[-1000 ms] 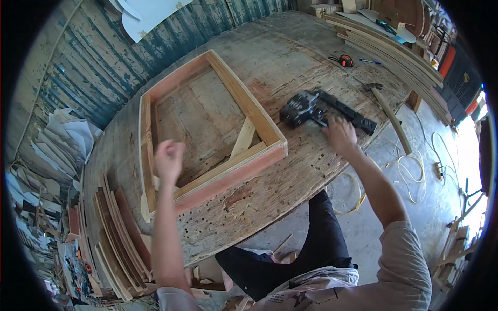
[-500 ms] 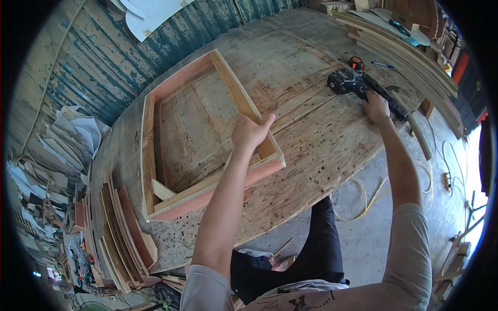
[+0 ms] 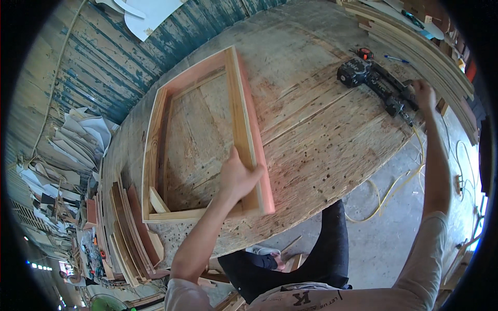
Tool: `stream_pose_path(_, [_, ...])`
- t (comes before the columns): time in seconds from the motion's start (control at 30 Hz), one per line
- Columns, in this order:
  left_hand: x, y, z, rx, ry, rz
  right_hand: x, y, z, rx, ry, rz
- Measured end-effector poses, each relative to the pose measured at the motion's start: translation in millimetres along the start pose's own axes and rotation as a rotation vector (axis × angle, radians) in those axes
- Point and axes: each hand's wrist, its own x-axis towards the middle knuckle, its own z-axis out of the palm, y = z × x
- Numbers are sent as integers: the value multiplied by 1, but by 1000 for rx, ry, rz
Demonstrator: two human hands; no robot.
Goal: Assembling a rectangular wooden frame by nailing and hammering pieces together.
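My left hand (image 3: pixel 239 176) is closed over the right side of an open rectangular wooden frame (image 3: pixel 240 119), close to its near right corner. The frame lies on a worn wooden worktable (image 3: pixel 306 150) and has pinkish outer faces. A small wood piece (image 3: pixel 158 200) sits slantwise inside its near left corner. My right hand (image 3: pixel 425 95) is off to the right, just past a black nail gun (image 3: pixel 381 88) lying on its side. Its fingers are curled together; whatever they hold, if anything, is too hidden to name.
An orange-and-black tape measure (image 3: pixel 364 53) and a blue pen (image 3: pixel 397 58) lie beyond the nail gun. Long boards (image 3: pixel 415 57) are stacked at the far right. Curved wood strips (image 3: pixel 132 228) stand at the near left. A yellow hose (image 3: pixel 381 199) hangs past the table edge.
The frame has turned clockwise under my left hand, its near right corner swinging toward me. My right hand has left the nail gun and moved right.
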Motion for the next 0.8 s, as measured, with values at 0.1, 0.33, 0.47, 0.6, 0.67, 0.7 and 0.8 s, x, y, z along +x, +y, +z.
stream_pose_path(0.1, [-64,-4,-11,14,-62,63,-11,3,-13,145,117,143])
stream_pose_path(0.33, [-159,4,-71,249,-542,-106,-44,-112,-8,-89,-32,-122])
stream_pose_path(0.47, [-140,-8,-80,13,-473,115,-19,156,11,-277,131,-224])
stream_pose_path(0.6, [-114,-12,-61,-30,-272,99,-21,212,42,-327,-429,100])
stream_pose_path(0.67, [-95,6,-46,160,-270,167,-52,182,63,-91,-850,377])
stream_pose_path(0.7, [-91,11,-42,204,-257,194,-77,77,10,155,-721,562])
stream_pose_path(0.8, [-88,-1,-28,112,-192,291,-45,256,41,125,-466,318])
